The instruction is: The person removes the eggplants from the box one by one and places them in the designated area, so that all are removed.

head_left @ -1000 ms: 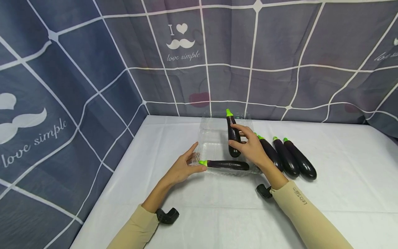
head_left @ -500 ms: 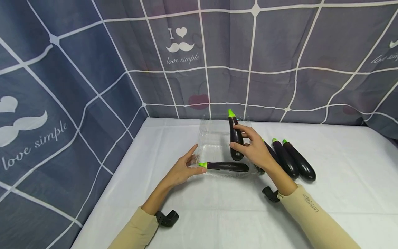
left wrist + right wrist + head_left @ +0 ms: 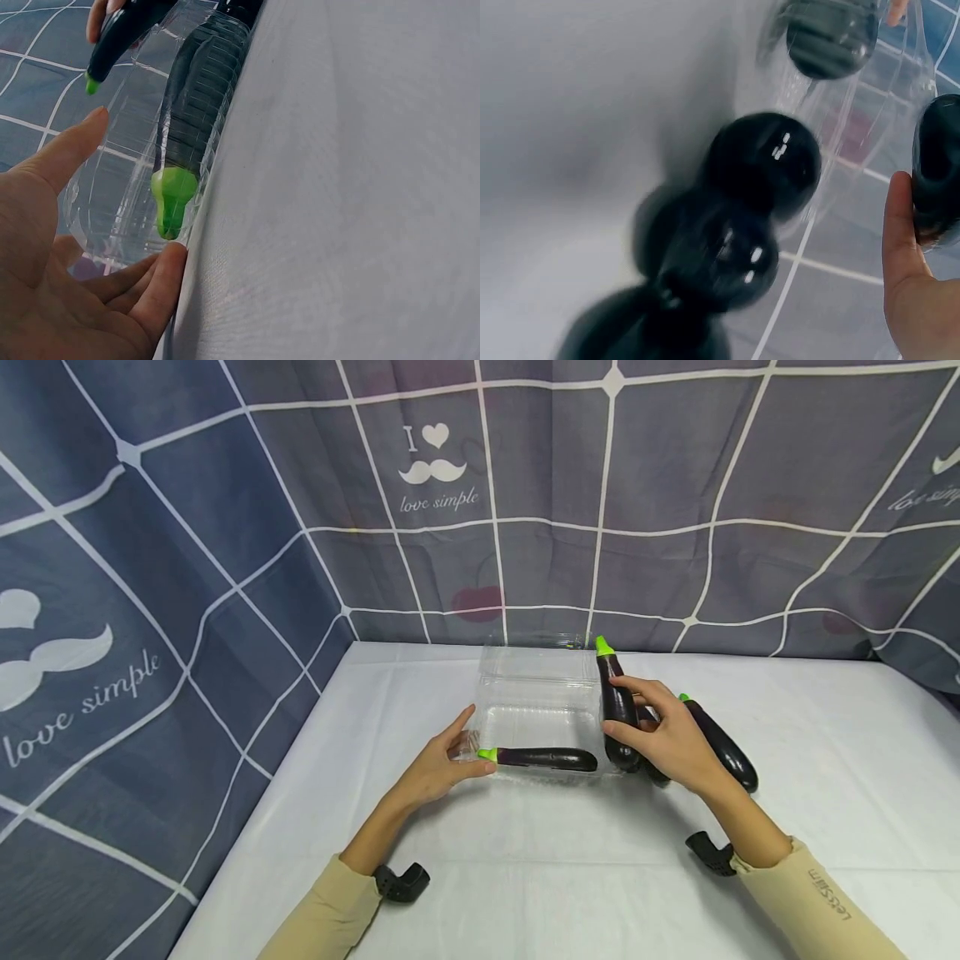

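In my right hand [image 3: 663, 735] I grip an eggplant [image 3: 618, 714] with a bright green stem, tilted upright just beyond the right side of a clear plastic container [image 3: 536, 722]. Another eggplant [image 3: 547, 759] lies crosswise along the container's front, stem to the left. My left hand [image 3: 435, 768] rests against the container's left end, fingers spread and fairly straight, one digit close to that green stem [image 3: 174, 202]. Further eggplants stand partly hidden behind my right hand; their dark round ends [image 3: 765, 165] show in the right wrist view.
One loose eggplant [image 3: 720, 745] lies on the white tablecloth [image 3: 525, 893] right of my right hand. The container's raised clear lid [image 3: 547, 662] leans at the back, near the grey-blue checked curtain [image 3: 660, 460].
My right hand has moved right with the eggplant, from over the container to past its right side. It now covers more of the loose eggplants. The left hand stays in place.
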Demonstrator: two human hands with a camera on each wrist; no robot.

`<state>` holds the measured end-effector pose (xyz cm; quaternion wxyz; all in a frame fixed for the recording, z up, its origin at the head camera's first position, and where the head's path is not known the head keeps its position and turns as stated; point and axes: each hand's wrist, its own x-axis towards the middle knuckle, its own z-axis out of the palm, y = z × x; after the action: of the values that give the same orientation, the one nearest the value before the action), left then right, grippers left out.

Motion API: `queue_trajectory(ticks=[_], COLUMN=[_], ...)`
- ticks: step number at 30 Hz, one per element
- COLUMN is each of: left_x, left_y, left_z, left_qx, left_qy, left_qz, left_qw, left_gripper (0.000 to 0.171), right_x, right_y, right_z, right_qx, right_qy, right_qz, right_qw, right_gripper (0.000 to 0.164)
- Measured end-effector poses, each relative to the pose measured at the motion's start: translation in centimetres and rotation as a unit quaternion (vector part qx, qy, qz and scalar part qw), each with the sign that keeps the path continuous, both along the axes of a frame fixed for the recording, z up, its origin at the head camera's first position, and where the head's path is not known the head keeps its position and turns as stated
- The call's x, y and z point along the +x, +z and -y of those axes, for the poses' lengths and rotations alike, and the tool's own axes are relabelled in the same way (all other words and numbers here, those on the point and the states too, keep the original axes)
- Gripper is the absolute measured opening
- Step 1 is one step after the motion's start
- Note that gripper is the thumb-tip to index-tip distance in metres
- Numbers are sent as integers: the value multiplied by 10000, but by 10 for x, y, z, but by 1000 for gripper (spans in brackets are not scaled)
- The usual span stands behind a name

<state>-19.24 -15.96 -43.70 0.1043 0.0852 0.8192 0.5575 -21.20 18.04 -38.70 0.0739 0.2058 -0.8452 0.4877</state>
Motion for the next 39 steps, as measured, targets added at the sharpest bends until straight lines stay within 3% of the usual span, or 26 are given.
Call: queue_trajectory(ticks=[15, 21, 29, 39], left_x=[0, 0, 0, 0], left_y=[1, 1, 0, -1], left_z=[-1, -1, 0, 0], left_qx=[-94, -134, -97, -156], left_qy=[2, 35, 63, 73], left_qz=[-12, -3, -15, -27], left_qw=[10000, 9999, 9999, 9998], left_gripper=[100, 100, 100, 100], right_x=[27, 31, 29, 21], right_y=[-3, -4, -1, -18], right_z=[-59, -84, -125, -154], right_qx=[447, 483, 987, 1089], right_qy=[-636, -955, -1406, -1272], right_qz=[-148, -15, 294, 900], right_qw=[9969, 9943, 9847, 9818], right_gripper=[58, 58, 65, 63])
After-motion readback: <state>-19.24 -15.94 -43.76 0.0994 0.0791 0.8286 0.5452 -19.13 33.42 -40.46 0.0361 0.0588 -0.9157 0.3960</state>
